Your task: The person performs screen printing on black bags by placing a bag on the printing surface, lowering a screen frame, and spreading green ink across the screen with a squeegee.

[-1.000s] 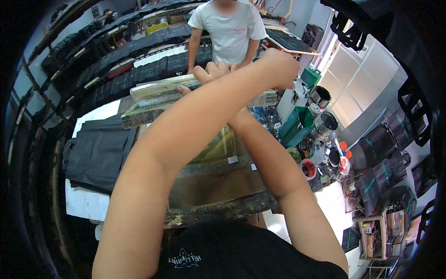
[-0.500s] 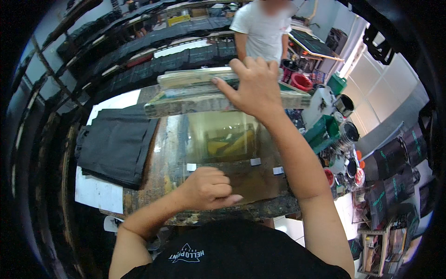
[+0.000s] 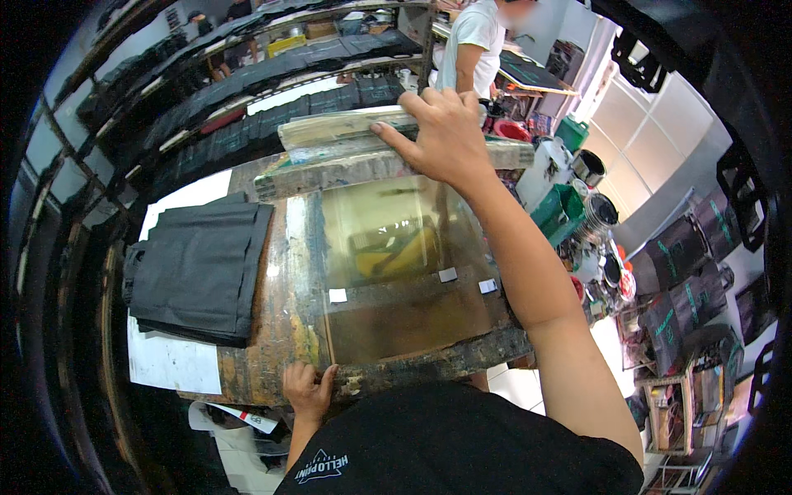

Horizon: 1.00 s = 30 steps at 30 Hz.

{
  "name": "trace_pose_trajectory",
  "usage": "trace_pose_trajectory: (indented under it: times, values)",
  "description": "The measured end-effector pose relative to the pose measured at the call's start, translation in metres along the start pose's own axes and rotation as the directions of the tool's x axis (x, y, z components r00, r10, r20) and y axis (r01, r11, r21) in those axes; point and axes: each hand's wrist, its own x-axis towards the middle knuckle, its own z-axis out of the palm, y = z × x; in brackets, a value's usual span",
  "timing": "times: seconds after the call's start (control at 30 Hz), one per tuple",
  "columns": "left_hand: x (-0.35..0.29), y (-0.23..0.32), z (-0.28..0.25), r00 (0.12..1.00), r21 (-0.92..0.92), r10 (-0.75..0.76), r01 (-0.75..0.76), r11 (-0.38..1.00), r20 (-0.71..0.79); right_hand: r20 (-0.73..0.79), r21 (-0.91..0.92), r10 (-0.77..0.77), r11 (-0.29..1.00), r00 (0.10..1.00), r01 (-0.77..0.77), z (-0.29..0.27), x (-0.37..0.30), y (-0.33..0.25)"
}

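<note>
My right hand (image 3: 445,136) is closed over a long pale squeegee (image 3: 338,128) at the far side of the table, thumb along its near face. The squeegee lies against a tilted-up screen printing frame (image 3: 330,176), its worn wooden edge toward me. At the table's front edge is my left hand (image 3: 307,389), fingers curled and thumb apart, with nothing visible in it. Between the hands lies a shiny, see-through yellowish sheet (image 3: 396,318) with small white tabs (image 3: 447,275) on it. To its left sits a stack of black fabric pieces (image 3: 198,272).
White paper (image 3: 177,367) lies under the black stack on the stained table (image 3: 276,330). Cans, a green container (image 3: 561,213) and a red tub (image 3: 511,129) crowd the right side. Racks of dark goods (image 3: 280,99) stand behind. A person in a white shirt (image 3: 478,41) stands beyond the table.
My left hand has moved down and left, from above the sheet to the table's front edge. My right hand stays on the squeegee. The person at the back has turned sideways.
</note>
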Motion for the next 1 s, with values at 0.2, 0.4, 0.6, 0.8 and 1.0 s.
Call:
trace_pose_trajectory:
  times: [0.2,0.4,0.6,0.8,1.0]
  values:
    - [-0.006,-0.013,0.007,0.998,0.067,0.066,-0.066,0.996,0.007,-0.021,-0.007,-0.002,1.000,1.000,0.002,0.004,-0.011,0.000]
    - [-0.007,-0.011,0.011,0.999,0.043,0.047,-0.048,0.998,0.017,-0.017,-0.003,0.017,1.000,1.000,-0.018,0.001,-0.012,-0.001]
    - [-0.010,-0.014,0.016,0.999,0.067,0.021,-0.024,0.997,0.046,-0.027,-0.009,0.016,1.000,1.000,-0.016,0.001,-0.010,0.000]
    - [-0.010,-0.016,0.016,0.998,0.046,0.035,-0.037,0.998,0.046,0.015,0.023,0.031,0.999,0.999,-0.032,-0.001,-0.007,-0.001]
    - [-0.010,-0.017,0.018,0.995,0.039,0.005,-0.009,0.999,0.100,0.016,0.029,0.023,0.999,1.000,-0.023,-0.006,0.000,0.003]
